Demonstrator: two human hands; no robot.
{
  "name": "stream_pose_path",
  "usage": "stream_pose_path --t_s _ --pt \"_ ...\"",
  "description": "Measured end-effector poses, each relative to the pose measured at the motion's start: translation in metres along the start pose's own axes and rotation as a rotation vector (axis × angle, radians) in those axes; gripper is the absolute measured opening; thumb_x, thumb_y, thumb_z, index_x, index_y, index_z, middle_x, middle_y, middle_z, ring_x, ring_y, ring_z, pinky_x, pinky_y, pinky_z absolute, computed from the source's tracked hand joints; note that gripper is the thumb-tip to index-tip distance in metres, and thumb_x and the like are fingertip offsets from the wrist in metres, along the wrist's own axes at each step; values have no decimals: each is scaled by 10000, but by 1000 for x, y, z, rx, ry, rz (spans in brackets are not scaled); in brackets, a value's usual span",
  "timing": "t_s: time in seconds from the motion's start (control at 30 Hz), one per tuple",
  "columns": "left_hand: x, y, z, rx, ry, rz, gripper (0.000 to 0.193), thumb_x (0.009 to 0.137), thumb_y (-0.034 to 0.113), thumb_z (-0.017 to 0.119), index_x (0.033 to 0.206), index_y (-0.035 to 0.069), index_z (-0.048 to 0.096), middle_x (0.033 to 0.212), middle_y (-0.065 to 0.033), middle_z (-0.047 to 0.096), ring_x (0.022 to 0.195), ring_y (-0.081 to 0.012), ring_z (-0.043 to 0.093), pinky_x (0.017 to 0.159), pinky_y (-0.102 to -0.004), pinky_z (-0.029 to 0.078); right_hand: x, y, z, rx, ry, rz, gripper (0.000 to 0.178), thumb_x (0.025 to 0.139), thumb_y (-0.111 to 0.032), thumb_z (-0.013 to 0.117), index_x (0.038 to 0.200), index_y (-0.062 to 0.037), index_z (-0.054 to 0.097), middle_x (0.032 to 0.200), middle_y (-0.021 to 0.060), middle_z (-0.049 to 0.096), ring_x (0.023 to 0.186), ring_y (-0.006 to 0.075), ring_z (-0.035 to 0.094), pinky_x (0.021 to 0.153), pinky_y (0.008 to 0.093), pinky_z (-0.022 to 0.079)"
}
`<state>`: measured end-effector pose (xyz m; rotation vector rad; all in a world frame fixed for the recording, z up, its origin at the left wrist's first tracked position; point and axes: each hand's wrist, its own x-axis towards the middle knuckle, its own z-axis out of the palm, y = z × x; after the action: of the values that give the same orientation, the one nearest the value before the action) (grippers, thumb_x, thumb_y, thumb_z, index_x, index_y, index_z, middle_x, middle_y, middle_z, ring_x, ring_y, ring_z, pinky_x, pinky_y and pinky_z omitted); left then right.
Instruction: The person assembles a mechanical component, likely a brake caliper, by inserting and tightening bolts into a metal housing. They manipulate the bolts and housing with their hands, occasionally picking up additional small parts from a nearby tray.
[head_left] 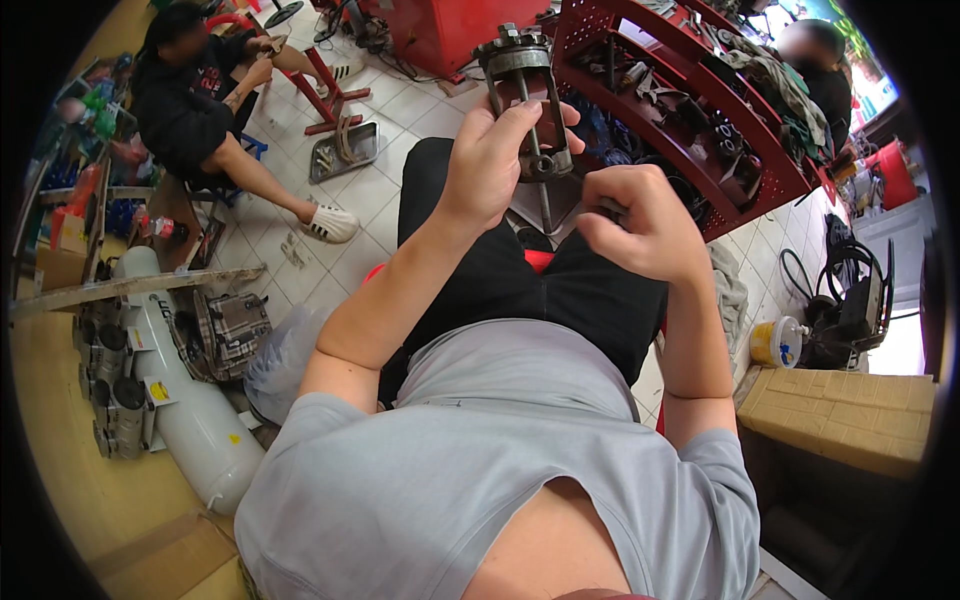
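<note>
In front of my lap, my left hand (490, 165) is wrapped round a dark metal puller-like frame (562, 110) with two side arms and a toothed ring at its top. A long steel rod (545, 205) runs down through the middle of it, and my left thumb lies against this rod. Just right of the rod's lower end is my right hand (645, 220), its fingers curled closed. A small dark bit shows between thumb and fingers there; what it is I cannot make out. The two hands are apart.
A red tool cart (690, 150) loaded with tools and rags stands ahead right. A metal tray (345, 152) with parts lies on the tiled floor. One seated person (190, 110) is at far left, another (825, 85) at far right. A white cylinder (185, 385) is at left, a cardboard box (840, 415) at right.
</note>
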<state>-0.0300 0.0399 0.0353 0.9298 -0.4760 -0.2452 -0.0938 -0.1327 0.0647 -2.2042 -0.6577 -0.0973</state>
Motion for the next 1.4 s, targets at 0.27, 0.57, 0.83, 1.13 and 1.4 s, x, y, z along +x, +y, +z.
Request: stream_pose_path --t_s 0.27,0.57,0.83,1.13,1.4 --pt "-2 0 3 61 -40 75 338 942 149 451 1232 -24 442 1012 -178 624 846 -232 664 733 -321 556 -14 -20 -11 397 115 2 88 814 -26 514 848 46 550 729 53 559 638 94 468 578 247 401" --pt "-1 -8 3 -58 -17 -56 269 952 139 452 1173 -12 480 974 -151 634 850 -203 655 720 -318 550 -17 -34 1 91 422 1 167 818 -41 686 954 -8 594 858 63 647 689 134 615 627 240 474" --pt "4 -32 -2 -58 114 -293 189 944 120 445 1050 -22 511 931 -130 632 825 -193 646 735 -338 547 -4 -12 4 -216 375 -173 199 779 -97 710 951 -58 616 863 83 655 652 248 623 578 327 489" --pt "4 -43 -5 -3 161 -380 176 955 158 480 1092 48 491 929 -56 583 817 -131 598 662 -293 504 -2 -3 2 -338 288 -188 161 777 -98 682 935 -86 654 819 64 601 640 272 605 548 344 477" --pt "3 -46 -5 47 182 -452 197 959 185 489 1090 38 484 945 -73 588 819 -152 620 660 -321 535 0 0 4 -408 287 -215 160 793 -77 669 952 -89 677 834 61 611 636 241 615 545 329 483"
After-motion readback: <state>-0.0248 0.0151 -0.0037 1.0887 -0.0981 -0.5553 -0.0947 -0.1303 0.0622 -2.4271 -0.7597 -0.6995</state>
